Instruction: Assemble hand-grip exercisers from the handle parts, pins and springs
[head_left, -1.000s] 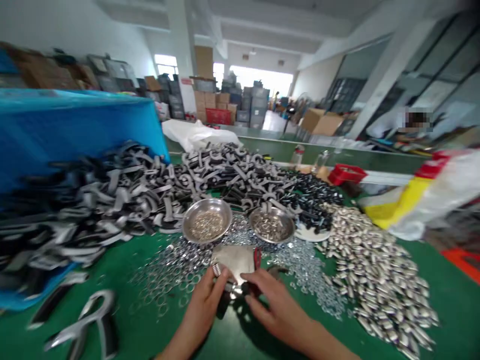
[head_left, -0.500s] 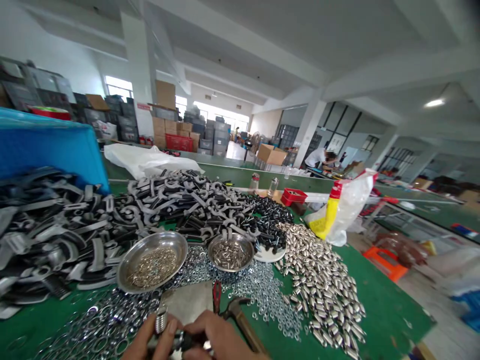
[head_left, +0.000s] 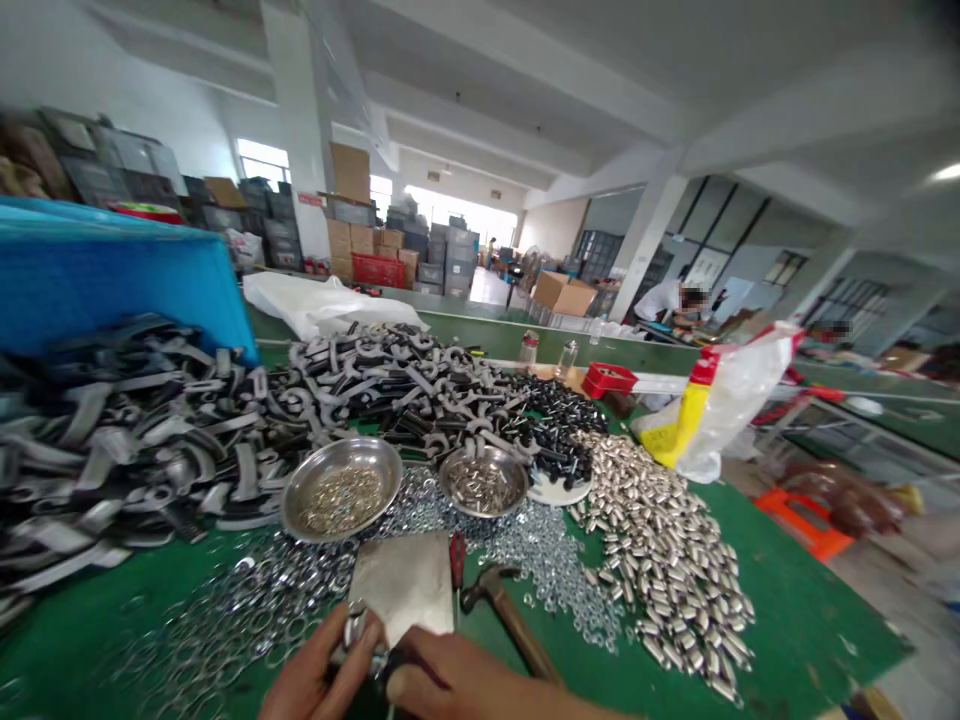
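Observation:
My left hand [head_left: 326,665] is closed around a small shiny metal part [head_left: 355,622], whose rounded end shows between thumb and fingers. Against it, my right hand [head_left: 457,675] is wrapped over a black piece [head_left: 405,660]; its kind is mostly hidden by the fingers. Both hands meet low in the view, just in front of a flat metal plate [head_left: 401,575]. Right of the plate lie a red-handled tool [head_left: 457,560] and a claw hammer [head_left: 517,620]. Metal rings [head_left: 247,600] spread out to the left of my hands.
Two steel bowls, the left [head_left: 394,490] and right [head_left: 521,490], hold small metal parts. Behind are heaped grey-black clamp-like handles [head_left: 390,380] and black screw knobs [head_left: 562,425]. Silver cylinders [head_left: 667,550] cover the right. A blue bin [head_left: 187,270] stands left; a person [head_left: 664,300] works far off.
The view has turned slightly left and tilted down. My right hand has closed further over the black piece, and the metal part in my left hand is now tipped and more covered.

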